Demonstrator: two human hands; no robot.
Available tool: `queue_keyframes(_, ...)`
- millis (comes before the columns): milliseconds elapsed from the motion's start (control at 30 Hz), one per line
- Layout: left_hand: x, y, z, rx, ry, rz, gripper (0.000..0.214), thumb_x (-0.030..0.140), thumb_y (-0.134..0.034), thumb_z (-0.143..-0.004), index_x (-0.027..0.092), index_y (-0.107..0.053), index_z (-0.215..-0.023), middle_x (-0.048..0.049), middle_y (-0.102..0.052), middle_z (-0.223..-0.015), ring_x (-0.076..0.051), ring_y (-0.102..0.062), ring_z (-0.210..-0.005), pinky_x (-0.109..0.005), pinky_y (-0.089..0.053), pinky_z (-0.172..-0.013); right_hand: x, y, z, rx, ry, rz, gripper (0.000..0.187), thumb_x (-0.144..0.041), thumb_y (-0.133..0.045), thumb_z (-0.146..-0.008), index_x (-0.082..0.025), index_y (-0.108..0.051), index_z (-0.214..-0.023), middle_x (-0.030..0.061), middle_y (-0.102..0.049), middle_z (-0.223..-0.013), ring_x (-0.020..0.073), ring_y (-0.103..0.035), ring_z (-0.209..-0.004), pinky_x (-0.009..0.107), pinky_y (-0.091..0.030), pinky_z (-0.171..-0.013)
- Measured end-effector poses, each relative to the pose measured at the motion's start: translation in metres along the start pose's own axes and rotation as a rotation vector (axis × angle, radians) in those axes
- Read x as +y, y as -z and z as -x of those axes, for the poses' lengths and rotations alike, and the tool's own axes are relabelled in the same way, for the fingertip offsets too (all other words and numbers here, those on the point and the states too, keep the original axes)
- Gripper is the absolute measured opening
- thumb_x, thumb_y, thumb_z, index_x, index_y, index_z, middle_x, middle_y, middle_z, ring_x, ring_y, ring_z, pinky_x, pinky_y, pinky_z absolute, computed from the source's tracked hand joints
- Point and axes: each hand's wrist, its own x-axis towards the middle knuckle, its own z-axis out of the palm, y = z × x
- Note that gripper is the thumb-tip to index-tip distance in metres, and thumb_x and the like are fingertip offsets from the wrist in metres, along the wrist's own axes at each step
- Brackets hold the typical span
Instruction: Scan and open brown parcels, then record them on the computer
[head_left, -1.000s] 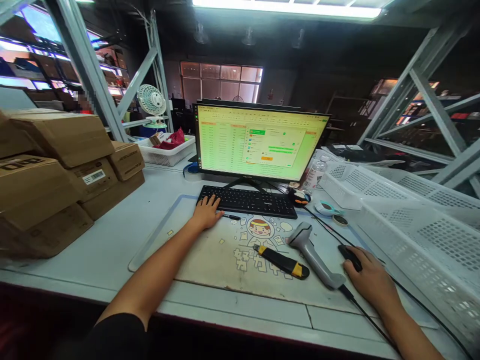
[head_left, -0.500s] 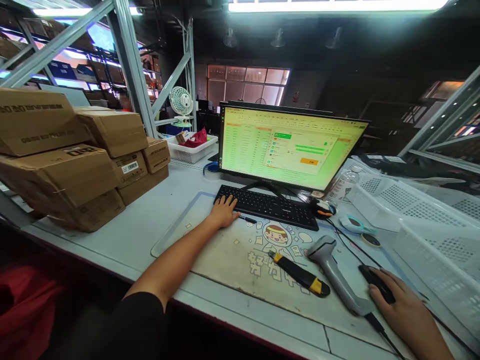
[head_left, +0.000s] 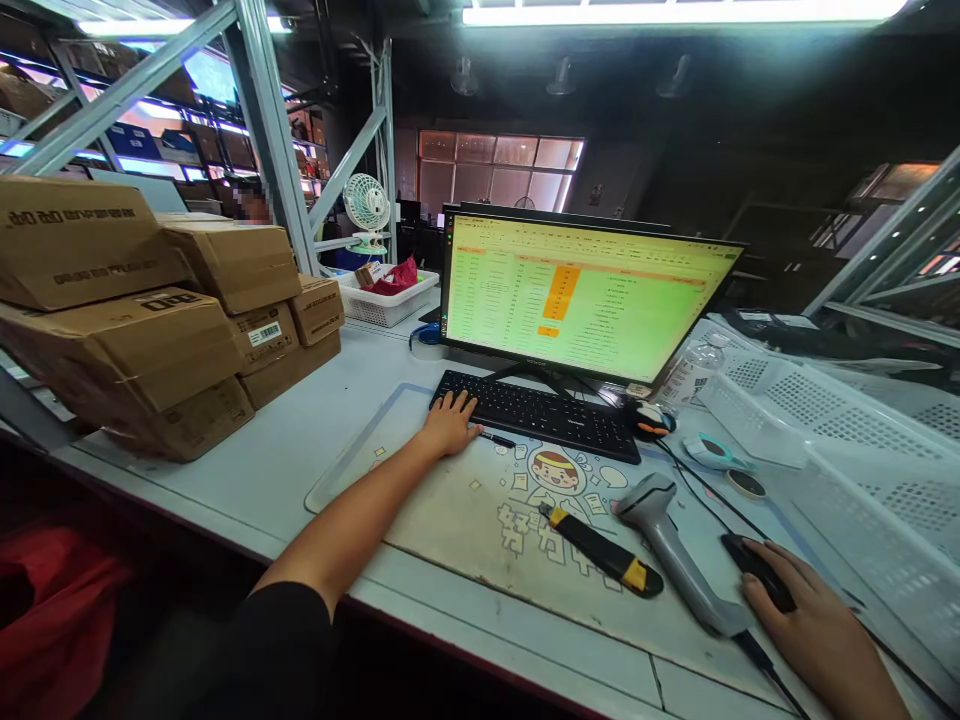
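My left hand (head_left: pixel 450 424) lies with fingers spread on the left end of a black keyboard (head_left: pixel 555 415). Close to its thumb is a dark pen (head_left: pixel 497 439). My right hand (head_left: pixel 810 605) wraps round a black computer mouse (head_left: pixel 759 572) at the lower right of the desk mat (head_left: pixel 450 540). Just left of the mouse lies a grey barcode scanner (head_left: pixel 679 560), its cable running toward the front edge. A black and yellow utility knife (head_left: pixel 600 550) rests on the mat between the hands. Behind the keyboard, a monitor (head_left: pixel 585 290) shows a spreadsheet with orange cells.
Cardboard boxes (head_left: pixel 112 350) are stacked at the left. A white basket (head_left: pixel 390 300) and a small fan (head_left: pixel 367 203) stand behind. To the right are white perforated baskets (head_left: pixel 885 500), a plastic bottle (head_left: pixel 691 370), a tape roll (head_left: pixel 746 484) and a penguin figure (head_left: pixel 649 418).
The chat-like window over the spreadsheet has gone from the monitor, and a column of orange cells now shows. Both hands stay in place; the view has shifted slightly.
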Motion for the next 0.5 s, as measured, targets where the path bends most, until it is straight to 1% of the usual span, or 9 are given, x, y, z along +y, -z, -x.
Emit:
queue_keyframes(167, -0.0017, -0.0008, -0.0018, -0.012, -0.005, 0.030, 0.075, 0.058, -0.034, -0.108, 0.021, -0.028, -0.173, -0.0080, -0.014, -0.182, -0.037, -0.014, -0.167, -0.054, -0.021, -0.133, -0.0035, 0.0018, 0.0004, -0.006, -0.010, -0.010, 0.076, -0.066, -0.037, -0.085, -0.015, -0.073, -0.128, 0.0212, -0.070, -0.139, 0.0411, -0.071, -0.123, 0.058, -0.059, -0.107)
queue_keyframes(233, -0.0024, -0.0004, -0.0021, -0.003, -0.011, 0.038, 0.075, 0.058, -0.036, -0.107, 0.021, -0.031, -0.172, -0.0083, -0.013, -0.182, -0.038, -0.015, -0.167, -0.054, -0.022, -0.133, -0.0042, 0.0025, 0.0012, 0.003, -0.012, -0.019, 0.073, -0.067, -0.040, -0.085, -0.018, -0.073, -0.126, 0.0195, -0.071, -0.138, 0.0408, -0.072, -0.121, 0.057, -0.059, -0.107)
queue_keyframes(333, -0.0026, 0.0008, -0.0016, 0.008, -0.014, 0.036, 0.074, 0.059, -0.037, -0.107, 0.021, -0.035, -0.171, -0.0082, -0.013, -0.182, -0.039, -0.018, -0.166, -0.053, -0.025, -0.132, -0.0032, 0.0027, 0.0020, 0.036, -0.006, -0.050, 0.062, -0.065, -0.045, -0.083, -0.025, -0.074, -0.121, 0.0159, -0.073, -0.134, 0.0404, -0.073, -0.118, 0.058, -0.059, -0.106)
queue_keyframes(400, -0.0022, 0.0014, -0.0009, 0.015, -0.013, 0.034, 0.074, 0.059, -0.037, -0.107, 0.022, -0.034, -0.171, -0.0081, -0.014, -0.182, -0.038, -0.019, -0.166, -0.053, -0.025, -0.132, -0.0014, 0.0023, 0.0016, 0.045, -0.001, -0.071, 0.060, -0.065, -0.047, -0.083, -0.026, -0.074, -0.119, 0.0161, -0.073, -0.132, 0.0416, -0.073, -0.117, 0.060, -0.060, -0.105)
queue_keyframes(500, -0.0013, 0.0019, 0.0002, 0.034, -0.015, 0.032, 0.074, 0.060, -0.038, -0.107, 0.023, -0.034, -0.171, -0.0079, -0.015, -0.182, -0.038, -0.019, -0.166, -0.054, -0.023, -0.132, 0.0019, 0.0009, 0.0001, 0.031, 0.006, -0.100, 0.062, -0.067, -0.049, -0.081, -0.025, -0.074, -0.119, 0.0176, -0.072, -0.133, 0.0441, -0.072, -0.119, 0.064, -0.059, -0.105)
